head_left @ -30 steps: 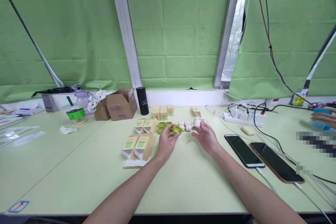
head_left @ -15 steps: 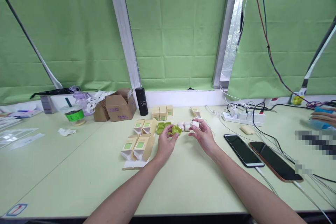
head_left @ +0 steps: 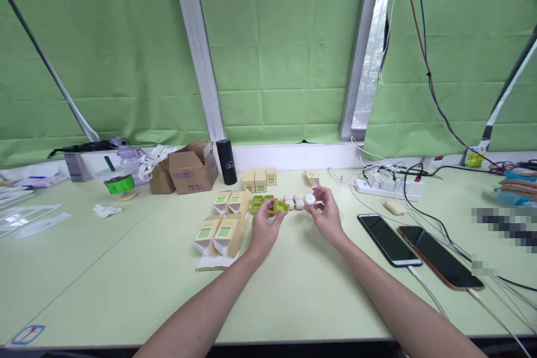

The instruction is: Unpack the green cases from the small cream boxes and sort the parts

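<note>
My left hand (head_left: 264, 230) is closed on a small olive-green open case (head_left: 281, 207), its hollow facing up and toward me. Between the fingertips of my right hand (head_left: 328, 218) is a small white rounded piece (head_left: 309, 199), a round face turned to me. The two held things are a short way apart. Just behind my hands lie several similar white pieces (head_left: 293, 201) in a cluster. Several more green cases (head_left: 257, 206) sit beside my left fingers. Left of that hand, small cardboard boxes (head_left: 230, 235) lie with white flaps open.
Behind stand small upright boxes (head_left: 260, 180), a black tumbler (head_left: 226, 163) and a brown carton (head_left: 193, 170). On the right are two phones (head_left: 389, 239) with cables and a power strip (head_left: 390, 187). A drink cup (head_left: 120, 183) stands left. Another person's hand (head_left: 520, 185) shows at the right edge.
In my right fingers the white piece has been turned, so its round face now shows. The right hand has shifted slightly; my left hand with the green case stays nearly still.
</note>
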### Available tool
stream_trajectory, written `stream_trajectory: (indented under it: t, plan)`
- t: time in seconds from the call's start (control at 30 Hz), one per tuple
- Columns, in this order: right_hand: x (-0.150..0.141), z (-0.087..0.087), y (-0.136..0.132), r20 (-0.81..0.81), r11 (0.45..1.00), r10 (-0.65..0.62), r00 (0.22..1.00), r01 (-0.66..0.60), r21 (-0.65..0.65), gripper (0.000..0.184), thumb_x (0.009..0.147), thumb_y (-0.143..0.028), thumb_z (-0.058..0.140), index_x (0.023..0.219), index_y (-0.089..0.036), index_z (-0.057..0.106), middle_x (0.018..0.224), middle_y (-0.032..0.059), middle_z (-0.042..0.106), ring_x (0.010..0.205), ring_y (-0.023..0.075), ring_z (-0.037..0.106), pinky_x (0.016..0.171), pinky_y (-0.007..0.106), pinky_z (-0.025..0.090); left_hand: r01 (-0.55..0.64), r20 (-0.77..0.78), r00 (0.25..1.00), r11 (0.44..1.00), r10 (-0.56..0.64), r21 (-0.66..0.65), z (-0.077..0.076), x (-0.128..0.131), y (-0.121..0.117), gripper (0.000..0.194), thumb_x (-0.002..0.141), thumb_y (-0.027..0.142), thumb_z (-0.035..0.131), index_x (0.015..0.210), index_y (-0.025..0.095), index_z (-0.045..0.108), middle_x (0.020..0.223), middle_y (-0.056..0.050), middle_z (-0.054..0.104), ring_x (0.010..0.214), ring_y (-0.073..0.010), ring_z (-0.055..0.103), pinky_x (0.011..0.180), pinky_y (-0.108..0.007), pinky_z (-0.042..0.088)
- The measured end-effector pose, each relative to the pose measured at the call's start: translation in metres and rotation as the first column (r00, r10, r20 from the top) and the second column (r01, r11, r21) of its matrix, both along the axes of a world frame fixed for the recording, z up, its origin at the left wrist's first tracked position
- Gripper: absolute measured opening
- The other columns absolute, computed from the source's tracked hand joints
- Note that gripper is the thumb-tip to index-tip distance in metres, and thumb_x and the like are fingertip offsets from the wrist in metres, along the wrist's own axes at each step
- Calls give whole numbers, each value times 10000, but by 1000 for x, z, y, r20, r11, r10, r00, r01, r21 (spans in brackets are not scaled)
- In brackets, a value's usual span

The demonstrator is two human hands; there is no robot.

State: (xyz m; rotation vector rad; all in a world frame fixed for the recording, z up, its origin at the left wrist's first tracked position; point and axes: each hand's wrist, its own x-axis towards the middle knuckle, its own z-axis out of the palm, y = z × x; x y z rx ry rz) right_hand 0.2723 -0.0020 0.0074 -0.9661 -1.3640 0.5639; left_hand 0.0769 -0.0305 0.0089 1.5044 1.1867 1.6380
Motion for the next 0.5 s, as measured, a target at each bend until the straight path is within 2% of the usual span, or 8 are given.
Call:
stream_trajectory:
  t: [0.1, 0.17, 0.27, 0.37, 0.5]
  plan:
    - [4, -7, 3, 267, 993, -96, 959, 74, 91, 341, 830, -233, 645, 1160, -246, 560, 1086, 68, 645, 906, 239, 599, 792, 394, 509, -8, -9, 1000, 1000, 8, 0, -1, -1, 1, 444, 811, 342, 786, 1199, 179, 648, 1194, -133, 723, 1122, -253, 677, 941, -390, 537]
    - [5, -10, 4, 425, 984, -133, 895, 68, 164, 283, 859, -175, 583, 1136, -231, 585, 1101, 90, 662, 977, 270, 599, 854, 419, 490, -8, -11, 1000, 1000, 8, -2, -1, -1, 1, 448, 811, 340, 782, 1204, 176, 644, 1201, -135, 719, 1124, -254, 673, 948, -397, 537]
    - [4, -14, 6, 613, 973, -180, 770, 50, 224, 299, 868, -81, 526, 1114, -220, 624, 1108, 103, 699, 1044, 291, 593, 907, 423, 451, -13, -7, 1000, 1000, 13, 3, -1, -1, 1, 442, 816, 334, 776, 1207, 178, 640, 1201, -132, 715, 1121, -249, 669, 952, -399, 537]
    - [2, -17, 7, 724, 966, -240, 646, 88, 241, 325, 844, -42, 558, 1097, -222, 658, 1084, 90, 731, 1035, 289, 593, 915, 410, 413, -14, -3, 1000, 1000, 14, 11, -1, -1, 1, 424, 818, 328, 779, 1194, 187, 646, 1177, -121, 719, 1106, -240, 670, 949, -386, 534]
    - [2, -20, 9, 767, 957, -282, 576, 111, 268, 313, 844, -54, 589, 1096, -222, 668, 1059, 87, 734, 1079, 287, 572, 941, 398, 383, -6, 6, 1000, 1000, 6, 10, -1, -1, 0, 431, 809, 343, 791, 1184, 185, 650, 1161, -118, 718, 1099, -240, 670, 940, -377, 529]
